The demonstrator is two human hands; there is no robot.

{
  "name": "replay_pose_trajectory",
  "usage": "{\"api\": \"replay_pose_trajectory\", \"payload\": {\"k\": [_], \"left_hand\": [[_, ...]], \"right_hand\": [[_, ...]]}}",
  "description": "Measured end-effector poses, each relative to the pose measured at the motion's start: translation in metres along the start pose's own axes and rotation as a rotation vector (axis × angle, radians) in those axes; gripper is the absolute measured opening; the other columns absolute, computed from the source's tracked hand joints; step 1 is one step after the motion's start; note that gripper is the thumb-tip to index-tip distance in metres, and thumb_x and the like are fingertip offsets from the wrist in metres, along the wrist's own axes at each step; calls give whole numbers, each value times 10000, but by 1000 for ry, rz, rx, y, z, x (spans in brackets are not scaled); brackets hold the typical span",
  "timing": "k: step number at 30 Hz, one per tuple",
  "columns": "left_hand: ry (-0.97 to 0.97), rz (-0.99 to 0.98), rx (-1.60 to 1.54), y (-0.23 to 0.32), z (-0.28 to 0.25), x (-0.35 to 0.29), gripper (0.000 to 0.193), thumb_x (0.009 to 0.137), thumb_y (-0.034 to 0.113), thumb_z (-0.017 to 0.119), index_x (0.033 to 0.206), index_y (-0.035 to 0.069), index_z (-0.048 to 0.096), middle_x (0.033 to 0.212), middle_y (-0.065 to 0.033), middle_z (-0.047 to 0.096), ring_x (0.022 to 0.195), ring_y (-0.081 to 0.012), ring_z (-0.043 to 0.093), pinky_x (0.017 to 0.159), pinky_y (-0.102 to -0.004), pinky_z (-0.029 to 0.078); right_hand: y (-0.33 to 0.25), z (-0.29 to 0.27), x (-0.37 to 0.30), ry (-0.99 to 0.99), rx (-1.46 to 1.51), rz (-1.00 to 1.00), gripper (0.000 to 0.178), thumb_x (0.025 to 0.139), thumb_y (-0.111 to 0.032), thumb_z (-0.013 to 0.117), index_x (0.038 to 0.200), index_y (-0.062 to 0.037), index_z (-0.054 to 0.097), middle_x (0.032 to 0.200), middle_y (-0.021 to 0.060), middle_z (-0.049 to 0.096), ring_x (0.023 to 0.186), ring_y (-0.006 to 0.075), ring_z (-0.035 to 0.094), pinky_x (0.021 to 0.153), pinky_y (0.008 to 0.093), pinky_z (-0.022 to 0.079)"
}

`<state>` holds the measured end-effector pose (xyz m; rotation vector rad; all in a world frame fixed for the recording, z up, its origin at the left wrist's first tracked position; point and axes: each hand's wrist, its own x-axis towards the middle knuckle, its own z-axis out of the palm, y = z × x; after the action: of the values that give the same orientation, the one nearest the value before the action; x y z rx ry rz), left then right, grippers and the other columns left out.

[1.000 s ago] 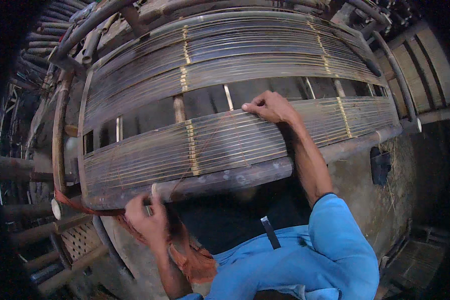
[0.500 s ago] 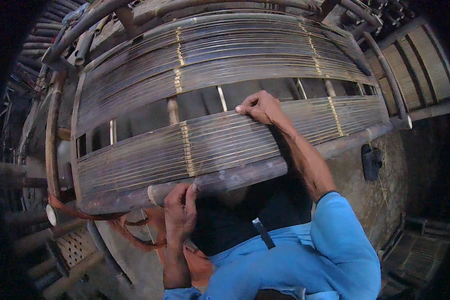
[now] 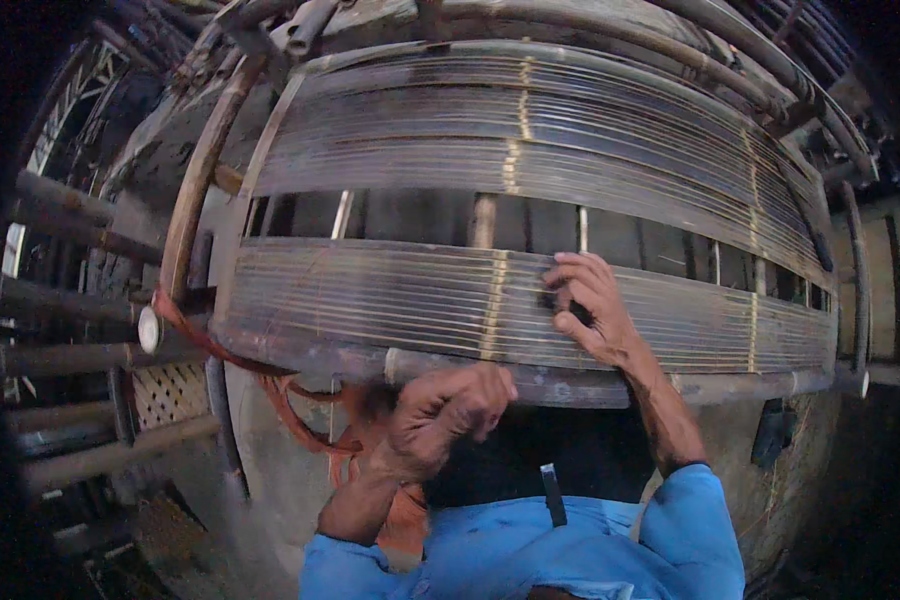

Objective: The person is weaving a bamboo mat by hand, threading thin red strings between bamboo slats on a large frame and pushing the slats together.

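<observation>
A bamboo bench-like frame stands before me, with a near panel of thin slats (image 3: 370, 290) and a far panel of slats (image 3: 410, 120) parted by a long gap. Pale bindings (image 3: 493, 310) cross the slats. Over the near panel, just right of one binding, my right hand (image 3: 600, 305) is raised, thumb and curled fingers apart, nothing visible between them. My left hand (image 3: 450, 415) is closed at the frame's front bamboo pole (image 3: 580, 388), fingers curled together. Whatever it may hold is hidden.
Reddish-orange cloth strips (image 3: 295, 400) hang at the frame's left front corner. Bamboo poles (image 3: 80, 360) are stacked at the left, and more poles (image 3: 610, 40) run behind. A dark object (image 3: 773, 432) hangs below the front pole at the right.
My left hand has risen and moved right, its fingers now curled in. My right hand has left the panel's far edge, its pinch loosened, and come nearer. The view has shifted left.
</observation>
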<state>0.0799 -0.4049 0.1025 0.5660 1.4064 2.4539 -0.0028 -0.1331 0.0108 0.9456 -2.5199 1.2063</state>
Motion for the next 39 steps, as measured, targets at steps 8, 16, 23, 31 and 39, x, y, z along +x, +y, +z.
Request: {"api": "replay_pose_trajectory", "payload": {"k": [8,16,23,31,39], "left_hand": [[-66,-17,374,-6,-2,-51,309,1042,170,576,782,5,558,708,-98,503,694,-257,504,716,-393,423],[508,-54,979,30,-160,-14,290,964,274,673,1001,-13,689,1029,-128,716,1007,-281,674,938,-371,498],[647,135,1537,36,-340,24,386,989,380,617,1033,10,718,1004,-157,681,1027,-340,616,968,-436,427],[540,-222,1789,39,-339,8,491,1006,438,571,1065,-28,715,1063,-187,681,1078,-375,587,1070,-496,345],[750,50,2005,19,-269,-87,432,970,348,657,1071,-70,696,1162,-220,676,1172,-380,587,1038,-520,415]], "right_hand": [[-11,37,-27,108,97,122,566,820,-312,813,657,-90,318,653,49,308,675,258,316,683,400,293],[-76,27,-46,-195,129,-6,335,766,-257,865,641,-116,588,599,41,515,604,251,470,658,398,367],[-134,69,-78,-409,221,15,295,792,-340,856,714,-117,679,644,56,580,694,255,579,739,382,456],[-138,70,-68,-684,91,104,294,828,-378,816,807,-102,716,745,87,643,786,288,623,781,388,479],[-140,65,-29,-944,42,209,387,914,-396,697,1080,-47,679,1030,198,671,1001,412,659,864,524,546]]}}
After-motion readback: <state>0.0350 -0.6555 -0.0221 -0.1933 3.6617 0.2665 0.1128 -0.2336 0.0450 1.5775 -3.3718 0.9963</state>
